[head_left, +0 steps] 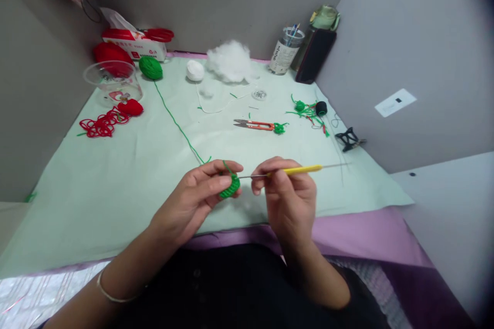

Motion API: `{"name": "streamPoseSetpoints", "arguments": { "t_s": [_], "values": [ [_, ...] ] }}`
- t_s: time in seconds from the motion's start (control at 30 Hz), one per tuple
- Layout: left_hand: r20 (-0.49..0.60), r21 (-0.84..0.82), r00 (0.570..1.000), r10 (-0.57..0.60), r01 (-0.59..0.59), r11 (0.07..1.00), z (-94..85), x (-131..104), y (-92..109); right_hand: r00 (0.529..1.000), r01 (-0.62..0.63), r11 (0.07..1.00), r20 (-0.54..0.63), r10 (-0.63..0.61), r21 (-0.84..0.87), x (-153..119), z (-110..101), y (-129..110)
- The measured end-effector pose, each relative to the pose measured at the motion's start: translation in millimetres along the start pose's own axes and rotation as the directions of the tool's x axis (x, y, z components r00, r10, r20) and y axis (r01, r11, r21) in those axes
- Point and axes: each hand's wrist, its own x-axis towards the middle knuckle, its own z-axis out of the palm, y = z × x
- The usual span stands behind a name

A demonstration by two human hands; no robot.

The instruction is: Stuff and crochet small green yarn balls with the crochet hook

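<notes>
A small green crocheted piece [230, 187] is pinched in my left hand [200, 193] near the front of the cloth. My right hand [291, 195] grips a yellow-handled crochet hook [303, 170], whose thin metal tip points left and meets the upper right edge of the green piece. Green yarn [175, 122] runs from my left hand up to a green yarn ball [151, 68] at the back left. Whether a loop sits on the hook's tip is too small to tell.
Orange thread snips [254, 125] lie beyond my hands. White stuffing [230, 61] and a white yarn ball [195, 70] are at the back. Red yarn [102, 124] and a clear cup [135, 87] stand left; green scraps [306, 109], a black stand [349, 140] and a phone [317, 56] are right.
</notes>
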Motion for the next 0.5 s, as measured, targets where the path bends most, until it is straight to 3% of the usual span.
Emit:
{"name": "streamPoseSetpoints", "arguments": {
  "t_s": [0.07, 0.17, 0.27, 0.33, 0.4, 0.5],
  "values": [
    [0.006, 0.08, 0.998, 0.058, -0.059, 0.995, 1.3, -0.9, -1.1, 0.997, -0.053, 0.998, 0.065, 0.051, 0.033, 0.8, 2.6, 2.7],
    [-0.012, 0.212, 0.986, 0.165, -0.159, 0.964, 3.3, -2.8, -4.5, 0.995, -0.036, 0.999, 0.093, 0.036, -0.001, -0.2, 3.9, 8.2],
    [-0.047, 0.443, 0.946, 0.322, -0.269, 0.855, 4.4, -6.4, -7.4, 0.992, -0.07, 0.997, 0.11, 0.066, 0.035, -0.1, 2.6, 10.5],
    [-0.033, 0.631, 0.864, 0.503, -0.372, 0.681, 5.2, -9.3, -8.9, 0.985, -0.118, 0.989, 0.137, 0.105, 0.09, 1.3, 1.5, 10.2],
    [0.05, 0.757, 0.762, 0.646, -0.451, 0.473, 5.7, -11.7, -9.8, 0.975, -0.184, 0.973, 0.154, 0.161, 0.142, 3.3, 0.9, 9.8],
    [0.198, 0.811, 0.67, 0.715, -0.522, 0.265, 5.5, -13.5, -9.6, 0.958, -0.268, 0.947, 0.153, 0.242, 0.178, 5.2, 0.5, 10.4]
  ]
}}
